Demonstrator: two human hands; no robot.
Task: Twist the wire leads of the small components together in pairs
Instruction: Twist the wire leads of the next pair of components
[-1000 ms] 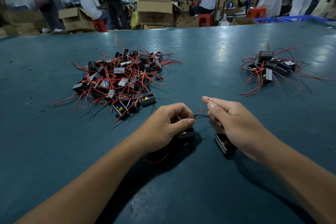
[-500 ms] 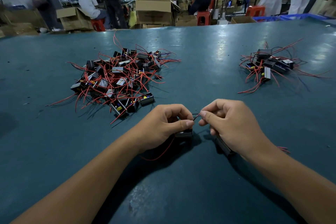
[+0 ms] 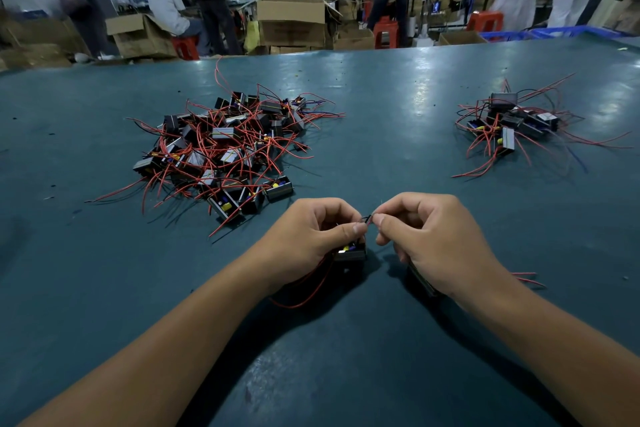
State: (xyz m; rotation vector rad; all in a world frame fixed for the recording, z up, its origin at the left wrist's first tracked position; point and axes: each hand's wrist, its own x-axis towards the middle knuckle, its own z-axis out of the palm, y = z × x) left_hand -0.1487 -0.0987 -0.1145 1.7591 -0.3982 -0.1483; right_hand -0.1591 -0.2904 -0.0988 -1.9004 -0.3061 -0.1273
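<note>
My left hand [image 3: 313, 236] and my right hand [image 3: 433, 239] meet over the green table [image 3: 346, 374], and between thumb and forefinger each pinches the thin wire leads [image 3: 367, 218] where they join. Under my left fingers sits a small black component [image 3: 349, 253] with yellow parts inside, its red wire [image 3: 304, 298] looping out below the hand. A second black component [image 3: 420, 282] lies mostly hidden beneath my right palm, with red wire ends [image 3: 526, 279] showing to its right.
A big pile of black components with red leads [image 3: 225, 146] lies far left of my hands. A smaller pile [image 3: 509, 125] sits at the far right. Beyond the table's far edge are cardboard boxes [image 3: 291, 24], red stools and several people.
My right hand has moved left and curled, covering the second component, and now pinches the leads right at my left thumb. My left hand has barely moved.
</note>
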